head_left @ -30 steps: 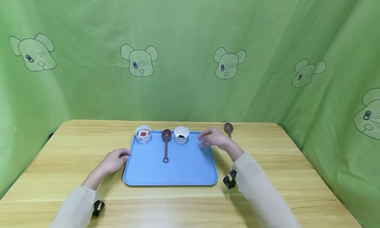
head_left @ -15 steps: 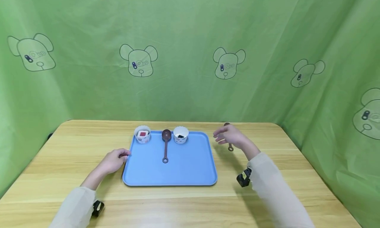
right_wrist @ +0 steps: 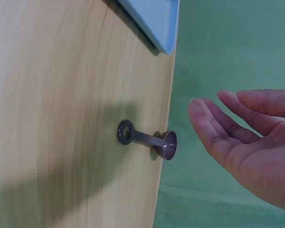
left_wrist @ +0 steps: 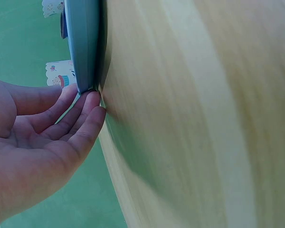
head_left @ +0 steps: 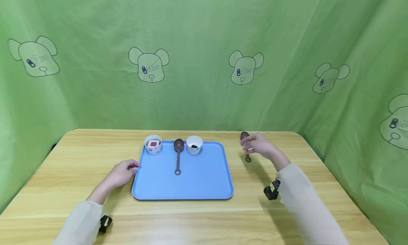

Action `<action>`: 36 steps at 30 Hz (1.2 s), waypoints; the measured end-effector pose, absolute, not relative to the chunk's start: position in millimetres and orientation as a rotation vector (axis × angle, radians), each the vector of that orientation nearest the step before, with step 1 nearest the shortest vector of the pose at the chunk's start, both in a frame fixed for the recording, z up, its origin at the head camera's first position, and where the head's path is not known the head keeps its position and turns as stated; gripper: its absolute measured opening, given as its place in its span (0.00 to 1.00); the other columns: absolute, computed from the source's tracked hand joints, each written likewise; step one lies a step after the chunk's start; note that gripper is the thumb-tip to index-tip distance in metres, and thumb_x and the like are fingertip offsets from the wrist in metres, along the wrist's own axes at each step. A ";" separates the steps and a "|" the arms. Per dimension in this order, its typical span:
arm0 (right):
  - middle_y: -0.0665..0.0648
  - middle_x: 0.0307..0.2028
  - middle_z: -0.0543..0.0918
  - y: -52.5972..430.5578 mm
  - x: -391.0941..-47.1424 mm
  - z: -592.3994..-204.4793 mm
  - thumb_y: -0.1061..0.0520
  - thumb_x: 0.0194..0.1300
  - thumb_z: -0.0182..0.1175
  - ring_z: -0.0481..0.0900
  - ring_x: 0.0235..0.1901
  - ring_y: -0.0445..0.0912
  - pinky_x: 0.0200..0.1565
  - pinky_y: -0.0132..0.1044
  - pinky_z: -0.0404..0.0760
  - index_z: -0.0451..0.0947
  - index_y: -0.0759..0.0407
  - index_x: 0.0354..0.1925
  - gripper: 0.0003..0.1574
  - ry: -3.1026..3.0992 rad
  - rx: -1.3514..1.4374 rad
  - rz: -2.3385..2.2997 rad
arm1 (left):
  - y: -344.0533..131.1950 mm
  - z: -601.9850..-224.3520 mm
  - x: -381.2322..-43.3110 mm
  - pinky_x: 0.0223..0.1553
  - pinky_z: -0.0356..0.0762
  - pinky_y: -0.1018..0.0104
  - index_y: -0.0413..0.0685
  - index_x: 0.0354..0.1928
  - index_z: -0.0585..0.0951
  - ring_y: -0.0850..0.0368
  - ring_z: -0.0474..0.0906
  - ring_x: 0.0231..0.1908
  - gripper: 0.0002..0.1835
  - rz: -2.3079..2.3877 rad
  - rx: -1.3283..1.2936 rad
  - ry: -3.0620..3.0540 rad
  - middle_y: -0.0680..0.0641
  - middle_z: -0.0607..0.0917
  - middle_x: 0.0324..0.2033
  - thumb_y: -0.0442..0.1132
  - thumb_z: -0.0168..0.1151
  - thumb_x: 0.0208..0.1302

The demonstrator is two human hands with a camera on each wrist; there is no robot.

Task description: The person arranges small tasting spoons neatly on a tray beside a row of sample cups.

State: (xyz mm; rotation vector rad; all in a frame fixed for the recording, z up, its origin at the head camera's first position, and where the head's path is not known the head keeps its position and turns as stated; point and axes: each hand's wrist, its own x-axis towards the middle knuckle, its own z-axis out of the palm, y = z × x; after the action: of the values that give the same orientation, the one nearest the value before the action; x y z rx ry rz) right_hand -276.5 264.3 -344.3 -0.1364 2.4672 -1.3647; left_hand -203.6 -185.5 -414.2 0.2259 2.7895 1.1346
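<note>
My left hand is at the left rim of a blue tray; in the left wrist view its fingers straddle the tray's edge. On the tray lies a brown scoop, between two white paper cups. The left cup contains a white piece with a red square; something black sits in the right cup. Right of the tray, my right hand hovers over a second brown scoop, hiding its middle in the head view. The right wrist view shows these fingers relaxed, apart from the scoop.
The wooden table has its far edge just behind the cups and scoops. A green curtain printed with bear heads stands behind it and along the right side. Each sleeve has a black wrist device under it.
My right hand has moved right, from over the tray's right part to above the scoop beside it. The left hand and the things on the tray stay in place.
</note>
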 end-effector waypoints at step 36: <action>0.76 0.49 0.69 296.7 -277.1 -379.9 0.71 0.63 0.43 0.73 0.45 0.58 0.52 0.48 0.73 0.62 0.83 0.54 0.22 2.454 0.019 -1.407 | -183.6 -409.7 -202.0 0.49 0.71 0.47 0.28 0.47 0.75 0.36 0.72 0.48 0.14 1.121 0.248 2.805 0.30 0.77 0.46 0.28 0.47 0.63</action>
State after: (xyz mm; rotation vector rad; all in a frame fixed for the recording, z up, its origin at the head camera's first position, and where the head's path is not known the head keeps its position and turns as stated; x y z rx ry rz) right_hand -277.1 296.7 -379.9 0.0189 2.4538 -1.4074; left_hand -202.0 -183.6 -409.7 0.2483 2.8053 1.1210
